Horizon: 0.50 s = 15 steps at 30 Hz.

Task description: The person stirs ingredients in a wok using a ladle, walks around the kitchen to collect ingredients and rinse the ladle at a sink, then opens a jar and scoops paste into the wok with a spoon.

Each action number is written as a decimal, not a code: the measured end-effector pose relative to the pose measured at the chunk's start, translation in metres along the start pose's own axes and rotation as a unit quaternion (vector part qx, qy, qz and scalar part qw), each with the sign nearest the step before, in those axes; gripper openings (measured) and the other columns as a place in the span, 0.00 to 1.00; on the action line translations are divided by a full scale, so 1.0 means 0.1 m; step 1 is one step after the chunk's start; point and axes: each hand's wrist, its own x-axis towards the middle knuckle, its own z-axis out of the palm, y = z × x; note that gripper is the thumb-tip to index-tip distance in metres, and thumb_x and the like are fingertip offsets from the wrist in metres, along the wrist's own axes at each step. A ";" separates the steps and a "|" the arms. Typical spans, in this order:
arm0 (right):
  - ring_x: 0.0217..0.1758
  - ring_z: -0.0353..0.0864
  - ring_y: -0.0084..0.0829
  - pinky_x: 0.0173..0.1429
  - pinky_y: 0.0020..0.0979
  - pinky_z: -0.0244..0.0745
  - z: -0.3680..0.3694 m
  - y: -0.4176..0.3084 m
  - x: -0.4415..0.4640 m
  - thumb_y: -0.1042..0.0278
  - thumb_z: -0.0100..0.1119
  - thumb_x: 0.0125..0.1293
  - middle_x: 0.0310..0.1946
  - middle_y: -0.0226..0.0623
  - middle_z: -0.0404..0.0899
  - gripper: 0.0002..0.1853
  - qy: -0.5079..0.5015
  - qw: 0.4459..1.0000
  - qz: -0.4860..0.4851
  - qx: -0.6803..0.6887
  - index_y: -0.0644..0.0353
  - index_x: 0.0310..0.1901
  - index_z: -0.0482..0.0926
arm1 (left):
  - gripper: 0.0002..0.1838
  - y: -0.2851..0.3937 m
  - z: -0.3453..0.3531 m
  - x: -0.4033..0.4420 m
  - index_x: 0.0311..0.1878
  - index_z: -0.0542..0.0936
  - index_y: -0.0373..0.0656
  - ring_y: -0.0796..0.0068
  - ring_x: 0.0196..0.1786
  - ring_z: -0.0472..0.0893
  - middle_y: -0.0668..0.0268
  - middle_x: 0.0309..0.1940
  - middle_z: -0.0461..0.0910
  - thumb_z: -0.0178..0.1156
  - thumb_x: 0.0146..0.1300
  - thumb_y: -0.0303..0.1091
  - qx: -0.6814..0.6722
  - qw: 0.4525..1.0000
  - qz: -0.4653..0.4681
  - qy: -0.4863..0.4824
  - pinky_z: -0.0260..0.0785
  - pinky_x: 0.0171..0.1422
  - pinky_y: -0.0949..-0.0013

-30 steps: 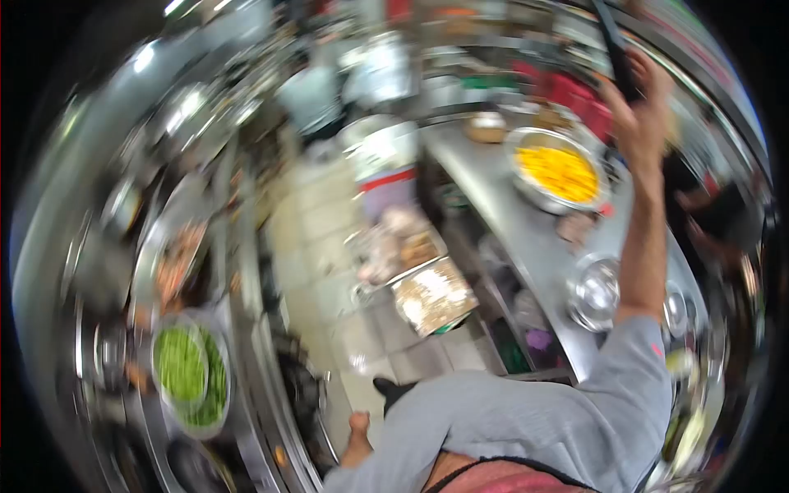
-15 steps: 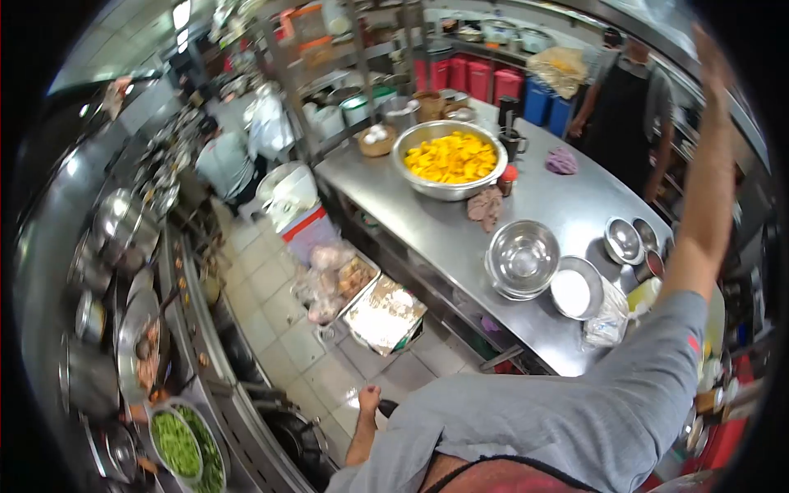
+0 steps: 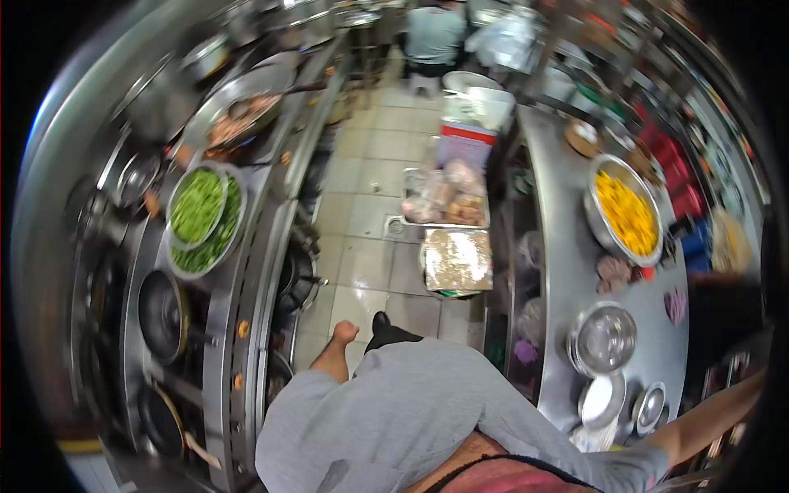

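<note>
My left hand hangs low beside my body, over the tiled floor, near my shoe. Its fingers are curled closed, and nothing shows in them. My right arm reaches out to the right past the steel table; the hand itself is outside the visible picture. Near that arm on the table are a bowl of white contents, a small metal bowl and a stack of metal bowls. Farther up stands a large bowl of yellow pieces.
To the left runs a stove counter with a wok, green vegetables and a black pan. A foil-covered container and a tray of bags stand on the floor. Beyond sits a person.
The view has swung, bringing the aisle upright and the stove counter further in. My right arm, earlier raised high at the right, is now lower and its hand has left the view. My left hand remains low.
</note>
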 end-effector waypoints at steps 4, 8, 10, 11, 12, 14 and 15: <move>0.38 0.75 0.32 0.45 0.32 0.70 0.12 -1.70 -0.39 0.69 0.60 0.58 0.40 0.37 0.73 0.21 -0.334 0.941 0.047 -0.010 0.66 0.52 0.71 | 0.18 0.21 -0.28 0.06 0.33 0.81 0.38 0.53 0.43 0.79 0.51 0.37 0.80 0.58 0.49 0.44 -0.061 0.995 0.008 0.075 0.70 0.50 0.58; 0.50 0.72 0.33 0.54 0.31 0.66 -0.52 -4.16 0.36 0.75 0.64 0.53 0.50 0.37 0.73 0.22 -0.189 0.678 0.148 0.695 0.59 0.52 0.74 | 0.16 0.40 -0.66 0.28 0.36 0.80 0.37 0.57 0.41 0.80 0.53 0.35 0.81 0.62 0.49 0.41 -0.201 0.972 0.016 0.118 0.71 0.48 0.61; 0.56 0.70 0.37 0.59 0.33 0.65 -0.68 -5.04 0.58 0.74 0.66 0.50 0.53 0.42 0.71 0.28 -0.196 0.657 0.033 0.727 0.60 0.55 0.71 | 0.16 0.47 -0.88 0.44 0.36 0.79 0.38 0.57 0.40 0.80 0.53 0.33 0.81 0.61 0.51 0.40 -0.209 0.967 0.046 0.135 0.71 0.48 0.61; 0.54 0.71 0.44 0.57 0.36 0.66 -0.78 -5.45 0.69 0.73 0.65 0.50 0.51 0.45 0.70 0.27 -0.202 0.632 0.001 0.748 0.56 0.55 0.71 | 0.15 0.46 -0.95 0.57 0.37 0.79 0.38 0.56 0.41 0.79 0.53 0.35 0.80 0.60 0.52 0.40 -0.214 0.966 0.065 0.126 0.71 0.48 0.61; 0.54 0.71 0.46 0.56 0.39 0.66 -0.87 -5.87 0.78 0.70 0.66 0.50 0.52 0.46 0.69 0.29 -0.219 0.586 -0.015 0.780 0.55 0.56 0.71 | 0.16 0.47 -1.06 0.65 0.38 0.79 0.38 0.56 0.42 0.78 0.53 0.37 0.79 0.60 0.52 0.40 -0.205 0.966 0.082 0.132 0.71 0.49 0.61; 0.55 0.70 0.47 0.57 0.42 0.66 -0.98 -6.71 0.90 0.67 0.66 0.50 0.54 0.49 0.67 0.32 -0.250 0.540 -0.080 0.800 0.53 0.59 0.67 | 0.16 0.55 -1.34 0.69 0.39 0.78 0.37 0.56 0.43 0.78 0.52 0.39 0.78 0.60 0.52 0.40 -0.199 0.966 0.089 0.137 0.70 0.50 0.61; 0.56 0.69 0.48 0.57 0.44 0.65 -1.03 -7.09 0.97 0.67 0.66 0.50 0.55 0.50 0.65 0.33 -0.266 0.533 -0.110 0.796 0.52 0.60 0.65 | 0.17 0.63 -1.56 0.67 0.41 0.78 0.37 0.57 0.44 0.77 0.53 0.41 0.77 0.60 0.53 0.40 -0.216 0.959 0.110 0.150 0.70 0.50 0.62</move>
